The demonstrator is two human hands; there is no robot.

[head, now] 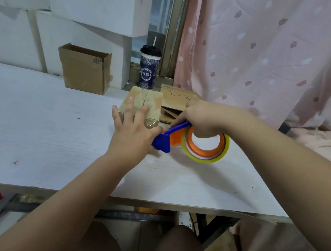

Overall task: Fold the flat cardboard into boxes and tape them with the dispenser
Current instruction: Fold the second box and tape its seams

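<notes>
The left hand lies flat atop the box, while the right hand grips the dispenser just beside the box's near edge.

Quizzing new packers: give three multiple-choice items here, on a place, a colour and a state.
1. Where does the cup stand? A beyond the small box B on the floor C in a hand
2. The tape dispenser handle is: A green B blue C black
3. The left hand: A grips the dispenser B hangs idle C lies flat on the small box
Answers: 1 A, it rises behind the box; 2 B, blue plastic shows below the right hand; 3 C, straight fingers spread over its top.
</notes>
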